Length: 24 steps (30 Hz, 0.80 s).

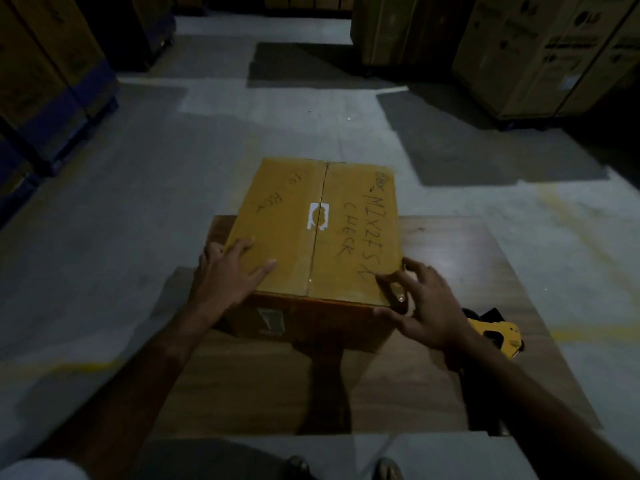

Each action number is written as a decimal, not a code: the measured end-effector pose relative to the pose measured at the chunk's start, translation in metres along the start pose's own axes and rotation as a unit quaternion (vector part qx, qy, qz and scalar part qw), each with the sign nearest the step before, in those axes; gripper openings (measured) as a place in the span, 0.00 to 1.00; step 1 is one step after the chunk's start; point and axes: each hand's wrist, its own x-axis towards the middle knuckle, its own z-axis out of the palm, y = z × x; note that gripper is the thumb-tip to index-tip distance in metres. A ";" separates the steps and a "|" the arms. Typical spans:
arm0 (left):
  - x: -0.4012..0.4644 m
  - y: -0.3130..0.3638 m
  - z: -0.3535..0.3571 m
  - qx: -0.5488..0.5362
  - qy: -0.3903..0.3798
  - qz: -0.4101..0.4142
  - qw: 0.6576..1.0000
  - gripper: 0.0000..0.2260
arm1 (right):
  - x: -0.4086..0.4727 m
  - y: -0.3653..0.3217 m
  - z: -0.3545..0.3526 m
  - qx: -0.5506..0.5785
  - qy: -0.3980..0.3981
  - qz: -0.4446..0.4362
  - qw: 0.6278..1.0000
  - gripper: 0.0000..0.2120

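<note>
Box (311,230): flaps lying closed, seam seemingly awaiting tape.
Left hand (225,275): pressing flat, fingers spread.
Right hand (420,310): spread fingertips touching corner.

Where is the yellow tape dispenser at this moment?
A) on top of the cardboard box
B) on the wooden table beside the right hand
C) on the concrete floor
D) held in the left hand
B: the yellow tape dispenser lies on the wooden table, just past the right hand.
</note>
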 end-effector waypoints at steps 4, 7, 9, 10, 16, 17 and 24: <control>-0.048 0.028 0.023 -0.011 -0.032 0.046 0.998 0.33 | 0.006 0.035 -0.032 -0.076 0.045 0.075 0.993 0.30; -0.094 0.066 0.056 0.019 -0.033 0.113 0.993 0.34 | 0.011 0.029 -0.034 -0.073 0.092 0.130 0.985 0.19; -0.108 0.083 0.068 -0.012 -0.079 0.180 0.980 0.32 | 0.011 0.008 -0.023 0.000 0.079 0.148 0.986 0.18; -0.106 0.088 0.067 -0.035 -0.109 0.217 0.969 0.27 | 0.009 -0.002 -0.017 0.034 0.068 0.158 0.984 0.19; -0.017 0.081 0.028 -0.047 0.018 0.259 0.965 0.15 | -0.015 -0.029 0.015 -0.012 -0.025 0.119 0.992 0.56; -0.002 0.077 0.025 0.002 -0.007 0.263 0.965 0.21 | -0.015 -0.028 0.018 -0.040 -0.037 0.113 0.992 0.56; 0.028 0.057 0.018 0.074 -0.106 0.316 0.940 0.43 | -0.019 0.020 0.000 -0.067 -0.058 0.004 0.996 0.47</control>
